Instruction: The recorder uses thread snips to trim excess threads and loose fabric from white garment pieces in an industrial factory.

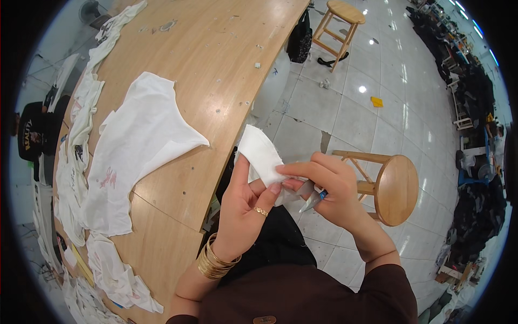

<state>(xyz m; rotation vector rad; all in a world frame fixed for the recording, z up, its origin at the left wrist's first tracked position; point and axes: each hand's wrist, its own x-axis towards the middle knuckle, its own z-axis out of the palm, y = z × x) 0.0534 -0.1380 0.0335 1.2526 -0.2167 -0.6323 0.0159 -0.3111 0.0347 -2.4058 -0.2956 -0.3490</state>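
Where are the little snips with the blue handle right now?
In the head view, the snips sit in the right hand, right of centre, just below the small white cloth piece, above the person's lap.

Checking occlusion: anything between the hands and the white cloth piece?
Nothing visible. The left hand and right hand both pinch the white cloth piece directly; the right also holds small snips below it.

I see the bench (pixel 216 54) on my left, with a cloth (pixel 140 140) spread on it and more garments (pixel 75 140) along its far left edge. A stool (pixel 391 186) stands right of my hands, another stool (pixel 340 27) farther back on the floor (pixel 345 108).
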